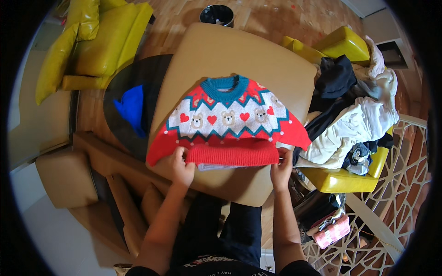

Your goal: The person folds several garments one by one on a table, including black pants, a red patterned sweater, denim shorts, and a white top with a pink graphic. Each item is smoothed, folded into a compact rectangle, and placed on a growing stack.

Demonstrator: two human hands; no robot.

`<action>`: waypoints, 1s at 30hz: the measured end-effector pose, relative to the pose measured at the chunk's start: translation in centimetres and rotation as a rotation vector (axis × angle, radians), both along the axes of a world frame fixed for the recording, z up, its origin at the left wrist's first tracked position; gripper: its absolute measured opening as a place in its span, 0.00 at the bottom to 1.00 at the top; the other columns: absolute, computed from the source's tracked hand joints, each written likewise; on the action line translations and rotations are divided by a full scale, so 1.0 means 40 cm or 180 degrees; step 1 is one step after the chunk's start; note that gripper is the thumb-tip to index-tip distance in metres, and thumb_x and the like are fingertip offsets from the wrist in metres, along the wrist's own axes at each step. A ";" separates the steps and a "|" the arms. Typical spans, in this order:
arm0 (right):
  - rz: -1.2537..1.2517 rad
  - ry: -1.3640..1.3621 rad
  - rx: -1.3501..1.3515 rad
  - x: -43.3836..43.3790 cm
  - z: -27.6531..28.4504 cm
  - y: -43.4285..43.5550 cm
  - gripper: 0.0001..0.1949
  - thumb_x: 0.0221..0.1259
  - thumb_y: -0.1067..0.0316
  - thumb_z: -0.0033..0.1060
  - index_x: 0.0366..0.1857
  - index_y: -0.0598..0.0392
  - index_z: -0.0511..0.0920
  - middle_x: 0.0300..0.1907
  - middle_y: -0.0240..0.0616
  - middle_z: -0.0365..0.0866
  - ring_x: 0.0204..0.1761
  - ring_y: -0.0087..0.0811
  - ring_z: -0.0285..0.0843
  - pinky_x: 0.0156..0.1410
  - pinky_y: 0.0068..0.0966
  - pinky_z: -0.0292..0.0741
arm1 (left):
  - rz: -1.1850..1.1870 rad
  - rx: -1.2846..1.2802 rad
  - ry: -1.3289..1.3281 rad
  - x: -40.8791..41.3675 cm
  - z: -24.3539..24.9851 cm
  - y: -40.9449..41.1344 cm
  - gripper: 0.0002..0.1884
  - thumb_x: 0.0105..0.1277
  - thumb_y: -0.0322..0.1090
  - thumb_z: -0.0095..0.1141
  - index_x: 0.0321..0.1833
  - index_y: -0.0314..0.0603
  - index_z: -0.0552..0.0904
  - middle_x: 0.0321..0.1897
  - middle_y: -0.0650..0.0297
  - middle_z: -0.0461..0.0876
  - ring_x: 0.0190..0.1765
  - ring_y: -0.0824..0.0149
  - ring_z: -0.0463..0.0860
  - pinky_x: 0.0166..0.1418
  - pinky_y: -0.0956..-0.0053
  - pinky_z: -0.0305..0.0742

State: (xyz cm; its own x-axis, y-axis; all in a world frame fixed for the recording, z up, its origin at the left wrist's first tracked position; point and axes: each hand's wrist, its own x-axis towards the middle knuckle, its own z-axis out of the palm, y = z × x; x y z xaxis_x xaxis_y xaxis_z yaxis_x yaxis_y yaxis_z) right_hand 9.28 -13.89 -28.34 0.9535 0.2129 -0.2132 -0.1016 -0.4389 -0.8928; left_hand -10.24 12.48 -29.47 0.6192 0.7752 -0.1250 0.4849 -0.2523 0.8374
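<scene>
A red knitted sweater [224, 114] with a teal ribbed collar and a white band of bears and hearts lies front up on a tan upholstered ottoman [238, 48]. Its collar points away from me and both sleeves spread out to the sides. My left hand [182, 169] grips the left end of the red ribbed hem. At the right end, my right hand [282, 169] pinches the same hem. The hem is lifted a little towards me, and a pale inner layer shows under it.
Clothes and white bedding [359, 120] are heaped on a yellow armchair at right. A blue cloth [133, 108] lies on a dark oval table [152, 72] at left. Beyond the ottoman stands a dark bin [217, 15]. A yellow sofa [103, 48] is at far left, and a pink folded cloth [332, 232] at lower right.
</scene>
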 end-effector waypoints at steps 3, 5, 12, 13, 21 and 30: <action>-0.0184 0.1033 0.1259 -0.067 -0.014 0.000 0.18 0.71 0.78 0.63 0.61 0.59 0.72 0.57 0.37 0.82 0.59 0.26 0.79 0.66 0.25 0.75 | 0.0011 -0.0458 -0.0016 -0.100 -0.048 -0.071 0.19 0.61 0.24 0.65 0.55 0.33 0.77 0.49 0.51 0.80 0.51 0.52 0.81 0.57 0.63 0.77; 0.0167 0.0829 0.0886 -0.098 -0.014 -0.013 0.23 0.67 0.82 0.63 0.64 0.59 0.70 0.57 0.37 0.80 0.60 0.25 0.77 0.67 0.24 0.73 | -0.0322 0.0344 -0.0297 -0.085 0.002 -0.107 0.21 0.61 0.24 0.67 0.56 0.34 0.77 0.50 0.52 0.80 0.53 0.52 0.81 0.59 0.64 0.77; -0.0269 -0.0117 -0.0166 -0.084 0.017 -0.018 0.10 0.64 0.81 0.66 0.45 0.59 0.76 0.34 0.35 0.77 0.36 0.25 0.73 0.44 0.24 0.75 | -0.0157 0.0108 0.0127 -0.102 0.016 -0.071 0.19 0.58 0.20 0.68 0.51 0.34 0.76 0.46 0.56 0.81 0.51 0.57 0.84 0.60 0.67 0.78; -0.0345 -0.0251 -0.0363 -0.079 0.024 -0.026 0.10 0.64 0.81 0.66 0.44 0.59 0.76 0.33 0.36 0.76 0.34 0.25 0.73 0.43 0.24 0.75 | 0.0220 -0.0270 -0.0072 -0.101 0.021 -0.064 0.19 0.57 0.18 0.66 0.50 0.35 0.76 0.45 0.57 0.81 0.49 0.60 0.83 0.57 0.69 0.79; 0.0284 -0.0133 -0.1700 -0.116 0.113 -0.088 0.16 0.60 0.76 0.69 0.50 0.54 0.76 0.28 0.42 0.84 0.29 0.42 0.86 0.37 0.37 0.80 | 0.0651 -0.1453 0.0520 -0.147 0.107 -0.085 0.17 0.56 0.15 0.58 0.47 0.35 0.75 0.38 0.57 0.82 0.36 0.68 0.84 0.33 0.71 0.81; 0.0883 0.0235 -0.1410 -0.128 0.155 -0.074 0.35 0.58 0.69 0.73 0.71 0.57 0.68 0.58 0.52 0.75 0.56 0.48 0.77 0.56 0.40 0.80 | -0.0906 0.0302 0.0790 -0.042 0.168 -0.122 0.35 0.61 0.39 0.71 0.73 0.42 0.76 0.77 0.44 0.63 0.78 0.36 0.61 0.81 0.42 0.57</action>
State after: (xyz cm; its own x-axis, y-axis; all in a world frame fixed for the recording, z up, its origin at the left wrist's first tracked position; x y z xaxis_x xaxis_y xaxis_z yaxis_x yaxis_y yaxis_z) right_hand 4.16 -16.86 -22.16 0.8532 0.3294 -0.4044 0.0164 -0.7919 -0.6104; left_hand -11.93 7.62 -22.74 0.7711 0.5921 -0.2342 0.5694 -0.4766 0.6698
